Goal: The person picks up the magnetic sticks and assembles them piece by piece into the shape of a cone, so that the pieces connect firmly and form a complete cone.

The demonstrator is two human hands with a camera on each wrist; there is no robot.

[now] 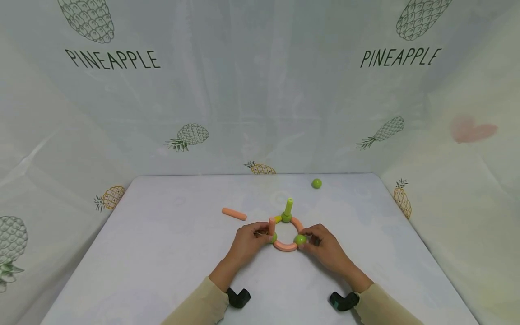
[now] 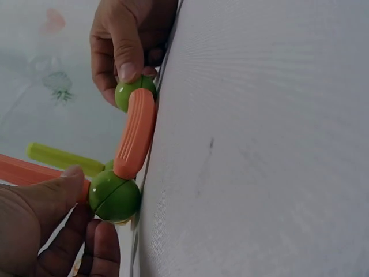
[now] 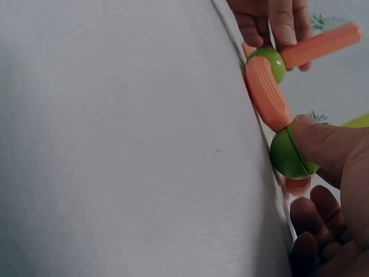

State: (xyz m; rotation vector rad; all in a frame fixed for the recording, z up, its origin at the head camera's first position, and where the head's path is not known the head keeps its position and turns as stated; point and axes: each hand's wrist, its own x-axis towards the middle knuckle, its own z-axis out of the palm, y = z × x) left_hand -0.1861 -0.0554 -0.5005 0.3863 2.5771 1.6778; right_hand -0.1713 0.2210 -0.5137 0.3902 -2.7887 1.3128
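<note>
A ring of curved toy pieces and green balls lies on the table between the hands. My left hand (image 1: pixel 248 239) pinches the base of an upright orange rod (image 1: pixel 271 225), right at the left green ball (image 2: pixel 115 196). The right hand (image 1: pixel 327 248) grips the right green ball (image 1: pixel 300 239) between thumb and fingers. A curved orange piece (image 1: pixel 285 246) joins these two balls at the front. Another curved orange piece (image 1: pixel 298 224) runs to the far green ball (image 1: pixel 286 217), which bears an upright lime rod (image 1: pixel 289 206). A yellow piece (image 1: pixel 278 219) shows on the far left side, partly hidden.
A loose orange rod (image 1: pixel 234 214) lies left of the ring. One separate green ball (image 1: pixel 317 183) sits near the back edge of the white table (image 1: pixel 162 253). Pineapple-printed cloth (image 1: pixel 260 90) hangs behind and at the sides.
</note>
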